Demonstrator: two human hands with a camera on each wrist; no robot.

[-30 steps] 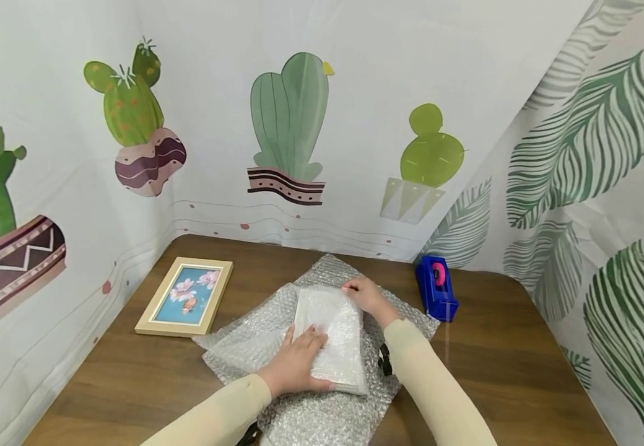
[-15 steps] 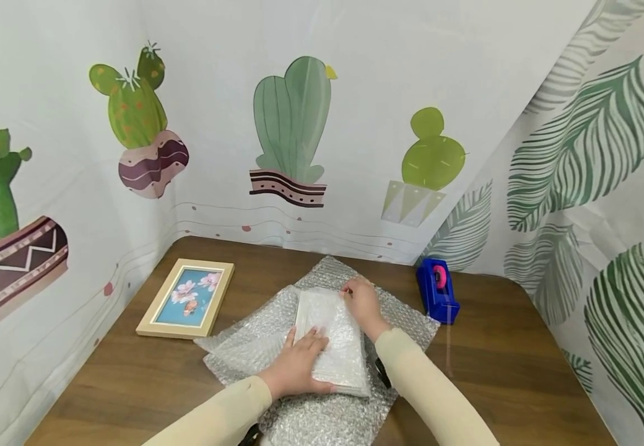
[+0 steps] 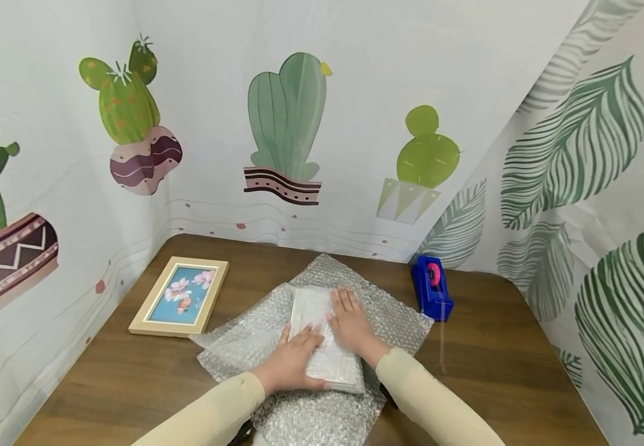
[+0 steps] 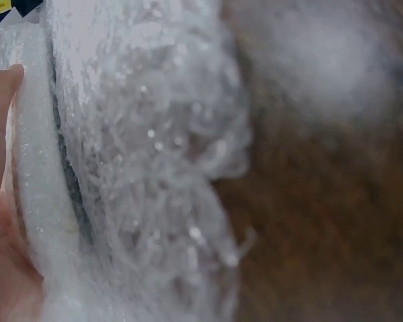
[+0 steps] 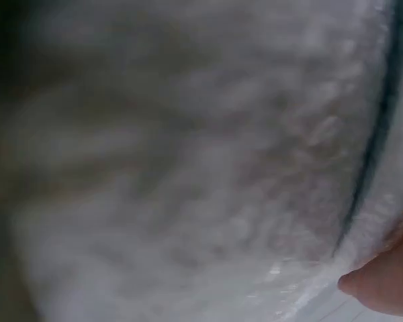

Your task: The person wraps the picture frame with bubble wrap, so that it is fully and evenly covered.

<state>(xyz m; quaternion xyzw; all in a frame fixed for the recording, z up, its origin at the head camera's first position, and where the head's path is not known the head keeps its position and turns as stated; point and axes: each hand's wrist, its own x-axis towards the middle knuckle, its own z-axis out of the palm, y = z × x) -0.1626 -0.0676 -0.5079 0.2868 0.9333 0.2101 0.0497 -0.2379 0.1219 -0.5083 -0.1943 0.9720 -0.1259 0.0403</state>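
A flat rectangular bundle in bubble wrap [image 3: 340, 370] lies near the middle of the table; what is inside cannot be made out. Beneath it spreads a larger bubble wrap sheet [image 3: 394, 313]. My left hand [image 3: 288, 365] rests on the bundle's lower left part with fingers spread. Higher up and to the right, my right hand [image 3: 352, 322] lies on top with straight fingers. In the left wrist view, a fingertip touches the edge of the wrapped bundle [image 4: 40, 147]. Blurred bubble wrap [image 5: 255, 174] fills most of the right wrist view, with one fingertip at lower right.
A light wood picture frame [image 3: 179, 297] with a flower picture lies left of the sheet. To the right stands a blue tape dispenser [image 3: 433, 300] with a pink core, close to the sheet's right corner. Printed cloth hangs behind the brown table [image 3: 500, 347].
My right hand has left its pinching pose at the bundle's upper right edge and now lies flat on top, slightly lower. My left hand stays on the bundle.
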